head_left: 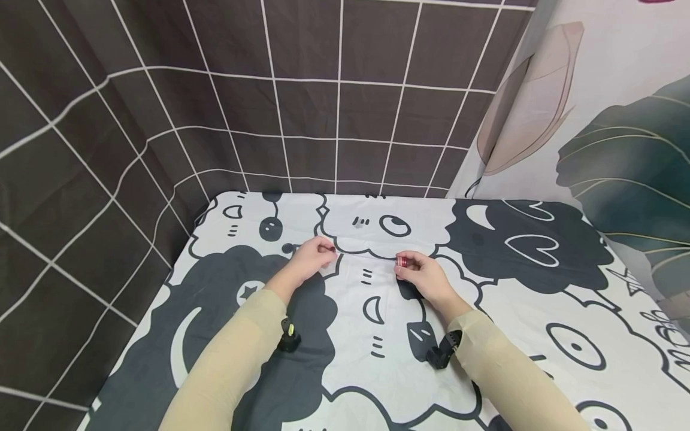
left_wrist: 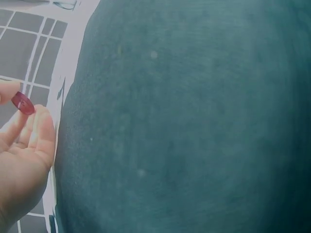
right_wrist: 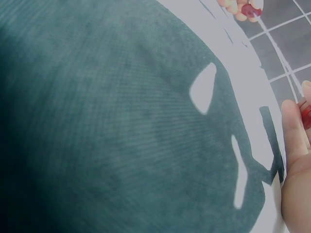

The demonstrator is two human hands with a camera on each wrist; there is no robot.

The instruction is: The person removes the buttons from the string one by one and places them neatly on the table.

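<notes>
My left hand (head_left: 312,258) pinches a small dark red disc (left_wrist: 23,103) between thumb and fingertips, its other fingers loosely extended. To the right, my right hand (head_left: 426,276) pinches a small red piece with white bands (head_left: 401,261); its exact kind is hard to tell. A thin pale line, like a thread, seems to run between the two pieces. Both hands are just above the patterned cloth (head_left: 356,323), apart from each other. In the right wrist view the red piece (right_wrist: 306,116) is cut off at the edge, and the dark red disc (right_wrist: 251,10) shows at the top.
Dark cloth with white grid lines (head_left: 309,108) hangs behind and to the left of the covered surface. A leaf-patterned curtain (head_left: 620,149) hangs at the right. Dark wrist cameras (head_left: 290,338) are strapped to both wrists. Blurred teal fabric (left_wrist: 184,121) fills most of both wrist views.
</notes>
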